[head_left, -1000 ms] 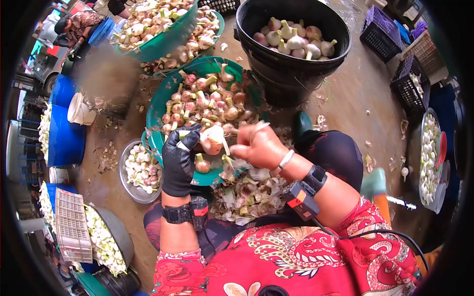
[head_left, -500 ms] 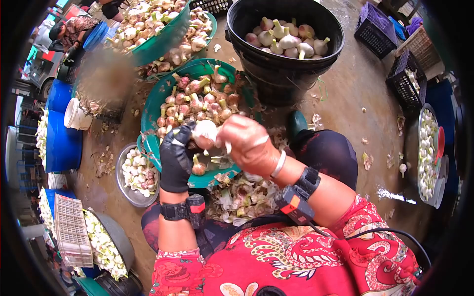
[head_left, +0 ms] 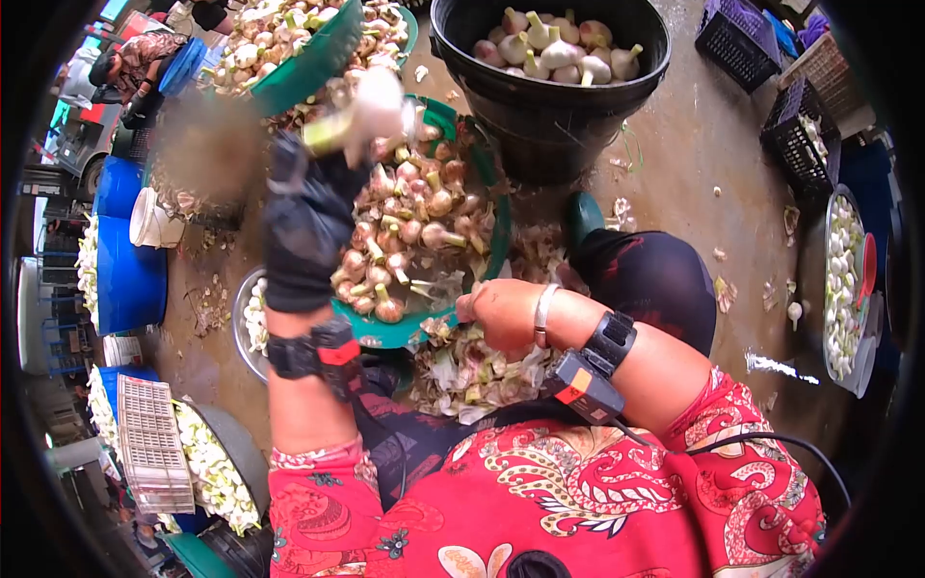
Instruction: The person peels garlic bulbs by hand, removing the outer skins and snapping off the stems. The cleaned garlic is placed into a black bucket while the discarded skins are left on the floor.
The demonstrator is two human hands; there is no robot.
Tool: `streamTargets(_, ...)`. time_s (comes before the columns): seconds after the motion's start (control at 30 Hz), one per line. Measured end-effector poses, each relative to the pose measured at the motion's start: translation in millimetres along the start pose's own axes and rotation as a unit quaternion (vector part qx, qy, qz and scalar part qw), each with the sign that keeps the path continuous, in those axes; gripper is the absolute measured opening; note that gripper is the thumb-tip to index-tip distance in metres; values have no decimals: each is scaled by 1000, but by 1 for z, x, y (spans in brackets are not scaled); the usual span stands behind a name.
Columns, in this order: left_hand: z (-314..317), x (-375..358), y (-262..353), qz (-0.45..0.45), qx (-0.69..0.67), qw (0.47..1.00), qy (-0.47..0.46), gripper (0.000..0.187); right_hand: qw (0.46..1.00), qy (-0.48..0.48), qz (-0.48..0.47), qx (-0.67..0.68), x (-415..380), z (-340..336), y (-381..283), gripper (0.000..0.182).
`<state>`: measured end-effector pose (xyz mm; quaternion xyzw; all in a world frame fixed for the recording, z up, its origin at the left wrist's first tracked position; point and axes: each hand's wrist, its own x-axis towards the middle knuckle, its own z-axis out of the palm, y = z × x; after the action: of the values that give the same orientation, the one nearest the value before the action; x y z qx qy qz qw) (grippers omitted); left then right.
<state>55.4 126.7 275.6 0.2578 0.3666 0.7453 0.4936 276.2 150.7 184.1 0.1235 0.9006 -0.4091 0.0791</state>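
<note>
Above the green basin (head_left: 493, 252), which lies on the floor just in front of the person's knees, the left hand (head_left: 306, 220) in a black glove is raised, and its grip is closed around a peeled white garlic bulb (head_left: 378, 102); the bulb is blurred, with its greenish stem end pointing to the left. The basin is full of unpeeled garlic heads (head_left: 414, 226) with pinkish skin and short cut stems. At the near edge of the basin, the bare right hand (head_left: 501, 313) is low, its fingers curled inward over a heap of garlic skins (head_left: 472, 371); I cannot tell if something is held inside it. Beyond the basin, on its far right side, stands a black bucket (head_left: 549, 106), and it contains cleaned garlic bulbs, white and pale pink. Left of the basin and touching its near left edge is a metal bowl (head_left: 243, 337) with small white peeled bulbs. Further beyond the basin on the left, another green basin (head_left: 308, 63) is heaped with garlic. Far to the right of the basin, a flat tray (head_left: 848, 289) holds more white garlic, and dark plastic crates (head_left: 800, 144) stand behind it.
</note>
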Motion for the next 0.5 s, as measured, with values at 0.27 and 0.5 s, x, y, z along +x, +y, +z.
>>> streamTargets(0.27,-164,-27,-108,-186,632,750,61,35,995,-64,-50,-53,0,11,1,19)
streamTargets(0.5,-250,-71,-209,-421,203,815,342,27,995,-90,35,-5,11,-10,-9,19)
